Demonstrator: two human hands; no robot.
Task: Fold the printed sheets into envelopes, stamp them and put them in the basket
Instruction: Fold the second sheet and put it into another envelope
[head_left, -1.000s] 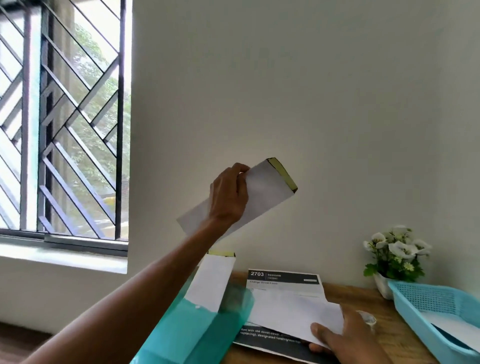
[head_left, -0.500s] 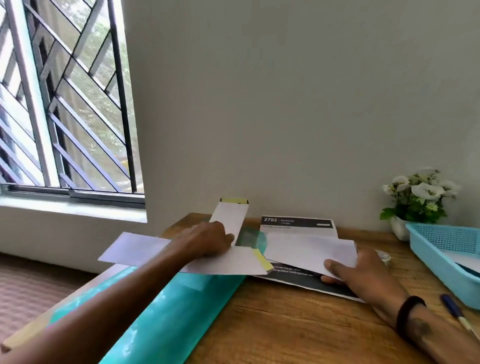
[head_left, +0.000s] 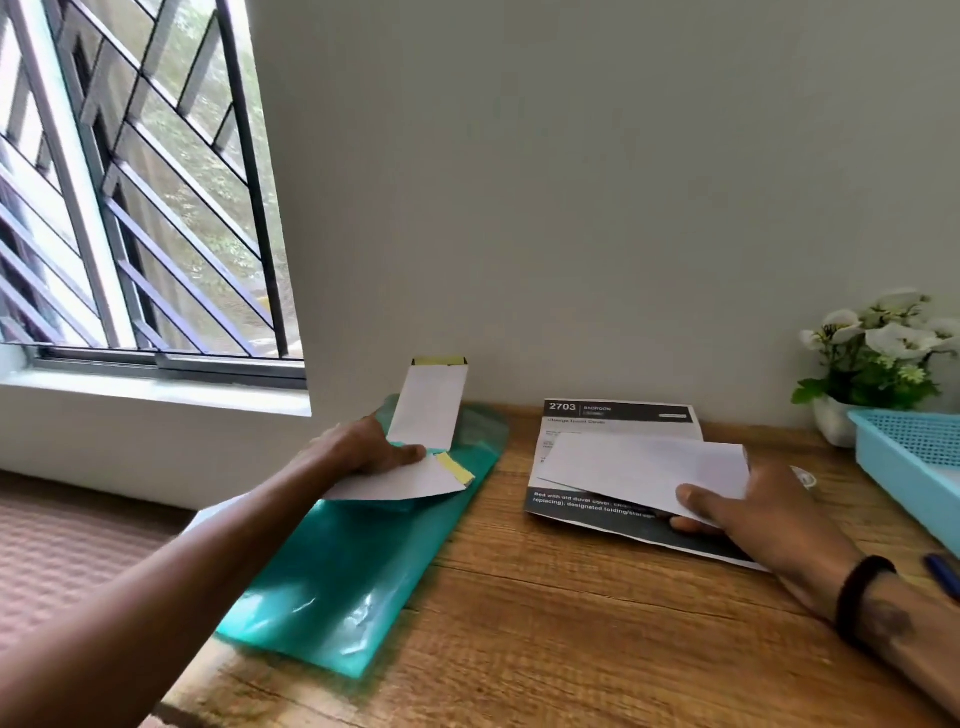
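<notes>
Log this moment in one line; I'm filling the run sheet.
left hand: holds envelope | right hand: grips folded sheet | basket: right

You have one white envelope (head_left: 405, 480) lying flat on the green plastic folder, its yellow-edged flap (head_left: 456, 464) turned toward the right. A second white envelope (head_left: 430, 405) stands propped against the wall behind it, yellow strip at the top. To your right, a printed sheet (head_left: 597, 512) with a black header reading "2703" and a black lower band lies flat on the table; a plain white folded sheet (head_left: 639, 470) rests across its middle, slightly tilted. The light blue basket (head_left: 904, 441) sits at the far right edge, only partly visible.
</notes>
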